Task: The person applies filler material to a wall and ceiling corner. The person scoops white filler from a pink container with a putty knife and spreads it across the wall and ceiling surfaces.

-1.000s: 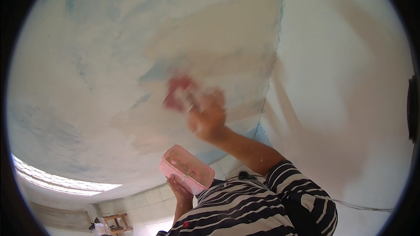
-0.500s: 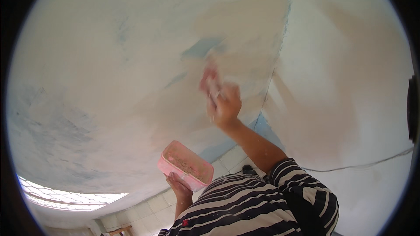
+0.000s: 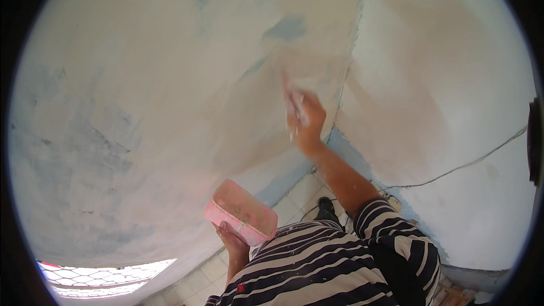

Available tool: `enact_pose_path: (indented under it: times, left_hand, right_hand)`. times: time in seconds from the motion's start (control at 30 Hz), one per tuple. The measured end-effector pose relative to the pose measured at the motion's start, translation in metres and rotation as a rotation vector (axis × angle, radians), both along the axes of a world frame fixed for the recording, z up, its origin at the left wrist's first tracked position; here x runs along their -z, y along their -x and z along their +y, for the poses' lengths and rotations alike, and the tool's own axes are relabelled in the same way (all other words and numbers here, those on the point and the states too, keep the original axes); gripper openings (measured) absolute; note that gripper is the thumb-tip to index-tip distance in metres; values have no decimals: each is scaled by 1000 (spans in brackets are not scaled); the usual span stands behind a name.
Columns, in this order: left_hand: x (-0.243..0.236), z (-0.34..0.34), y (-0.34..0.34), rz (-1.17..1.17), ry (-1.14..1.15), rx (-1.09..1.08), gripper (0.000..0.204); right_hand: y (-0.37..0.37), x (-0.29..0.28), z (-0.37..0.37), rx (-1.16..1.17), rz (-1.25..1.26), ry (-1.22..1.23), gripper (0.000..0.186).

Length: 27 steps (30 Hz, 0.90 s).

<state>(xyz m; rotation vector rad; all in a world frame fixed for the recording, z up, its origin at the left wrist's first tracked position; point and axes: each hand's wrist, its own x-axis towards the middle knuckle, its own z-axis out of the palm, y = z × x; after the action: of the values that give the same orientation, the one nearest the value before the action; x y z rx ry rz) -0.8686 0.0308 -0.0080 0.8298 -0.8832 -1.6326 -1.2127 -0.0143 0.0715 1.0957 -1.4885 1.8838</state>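
Observation:
In my left hand (image 3: pixel 231 242), fingers wrapped round its side, is a pink plastic tub (image 3: pixel 218 213). Beige putty (image 3: pixel 243 204) coats its inside. My right hand (image 3: pixel 310 116), smeared with white, is closed on a pinkish-red putty scraper (image 3: pixel 285 81) blurred by motion. The scraper appears nearly edge-on at the wall (image 3: pixel 153 102); whether it touches cannot be made out. Above it lies a bare blue patch (image 3: pixel 288 28) amid beige, freshly coated areas.
At right, a second wall (image 3: pixel 470 79) meets the first in a corner. A thin cable (image 3: pixel 453 168) runs along it. Below are floor tiles (image 3: pixel 303 190) and my dark shoe (image 3: pixel 326 204). A window with a patterned grille (image 3: pixel 102 277) sits at lower left.
My right hand has swung the scraper lower, away from the blue patch, turning it from broadside to edge-on. The view has shifted, showing more floor and my shoe. The tub stays in my left hand.

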Motion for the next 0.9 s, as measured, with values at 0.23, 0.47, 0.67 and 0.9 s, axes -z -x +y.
enact_pose_path:
  times: [0.23,0.47,0.67,0.9]
  left_hand:
    - [-10,1,-3,-86,52,-7,45]
    - [-39,-2,16,54,-298,34,49]
    - [-52,-2,12,354,-395,265,57]
    - [-64,-9,-12,450,-439,343,56]
  right_hand:
    - [-69,-9,85,-759,-910,217,22]
    - [-112,42,144,-853,-699,124,24]
    - [-129,28,158,-785,35,-290,23]
    - [-127,9,153,-509,621,-448,21]
